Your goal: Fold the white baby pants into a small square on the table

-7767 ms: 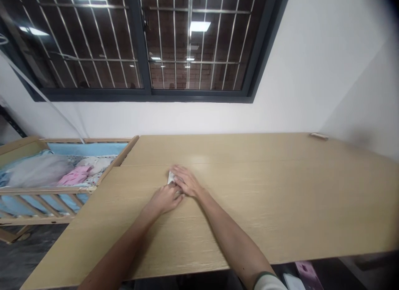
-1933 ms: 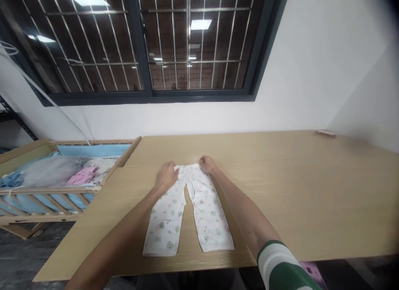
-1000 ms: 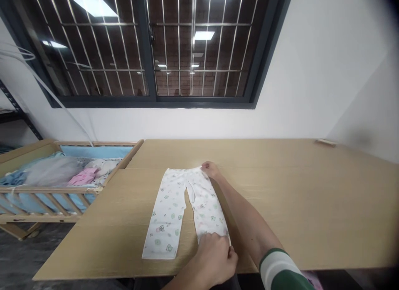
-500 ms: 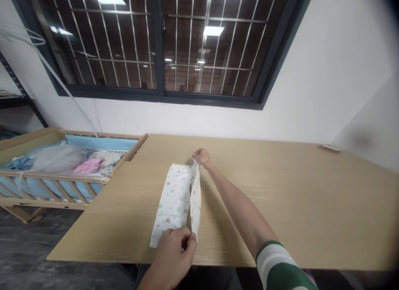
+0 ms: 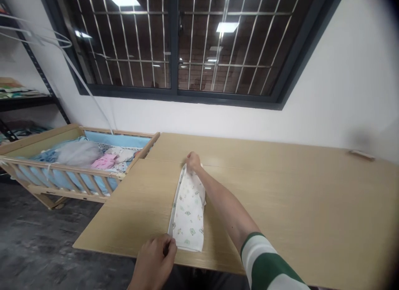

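Note:
A folded white cloth [image 5: 189, 213] with small green and brown prints lies lengthwise on the tan tabletop [image 5: 264, 215]. Its folded layers show along the left side. At the far end my right hand [image 5: 193, 161] is closed, pinching the cloth near its far left corner. My left hand [image 5: 156, 256] is closed at the near left corner, with thumb and forefinger together on the cloth's edge. The right forearm, in a green and white striped sleeve, reaches over the table just right of the cloth.
Left of the table stands a wooden crib [image 5: 84, 190] with blue padding, holding a pink cloth [image 5: 104, 161] and other fabrics. A black shelf [image 5: 28, 102] is behind it. A barred window [image 5: 174, 94] is above; a small flat object [image 5: 360, 155] lies far right.
The cloth's right-hand part has been folded over to the left, narrowing the cloth. Both hands have moved to its left edge. The camera view has turned slightly left.

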A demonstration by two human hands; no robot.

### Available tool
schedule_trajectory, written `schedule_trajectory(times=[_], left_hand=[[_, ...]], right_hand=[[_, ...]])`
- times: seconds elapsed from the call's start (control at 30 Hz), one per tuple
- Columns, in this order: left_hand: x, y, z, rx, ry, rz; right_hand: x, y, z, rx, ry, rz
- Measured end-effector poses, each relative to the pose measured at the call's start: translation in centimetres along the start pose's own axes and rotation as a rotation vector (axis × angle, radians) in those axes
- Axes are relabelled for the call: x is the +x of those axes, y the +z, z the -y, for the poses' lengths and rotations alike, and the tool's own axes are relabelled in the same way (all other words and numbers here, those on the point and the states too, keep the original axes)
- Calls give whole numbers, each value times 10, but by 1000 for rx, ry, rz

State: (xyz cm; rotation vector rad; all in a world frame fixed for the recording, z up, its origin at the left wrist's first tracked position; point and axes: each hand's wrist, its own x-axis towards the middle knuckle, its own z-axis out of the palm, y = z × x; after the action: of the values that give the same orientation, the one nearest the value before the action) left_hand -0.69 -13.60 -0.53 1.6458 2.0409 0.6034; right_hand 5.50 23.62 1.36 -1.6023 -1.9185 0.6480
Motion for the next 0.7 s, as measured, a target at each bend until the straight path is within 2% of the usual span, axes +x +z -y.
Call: schedule_trajectory(times=[0.13,0.27,0.37,0.43,0.5,0.53,0.63,0.7], left_hand=[[-1,3,6,151,-72,-1],[-3,2,-1,251,-106,39],[-5,-1,-9,316,-146,37],[-7,-2,-10,349,-205,-16],[-9,-1,-7,356,-201,-135],[-10,1,-4,349,-146,-205],[-14,11,2,311,172,-398],[-18,20,1,293,358,-499]], right_hand=[[-6,7,2,-22,-3,16],[-19,8,2,-14,-3,38],[-23,4,8,13,-20,26],[-21,-5,21,38,-49,-12],[-21,-22,40,116,-183,-70],[-24,-35,51,172,-299,-99],[-53,-77,83,275,-743,-115],[-89,-101,94,222,-973,-40]])
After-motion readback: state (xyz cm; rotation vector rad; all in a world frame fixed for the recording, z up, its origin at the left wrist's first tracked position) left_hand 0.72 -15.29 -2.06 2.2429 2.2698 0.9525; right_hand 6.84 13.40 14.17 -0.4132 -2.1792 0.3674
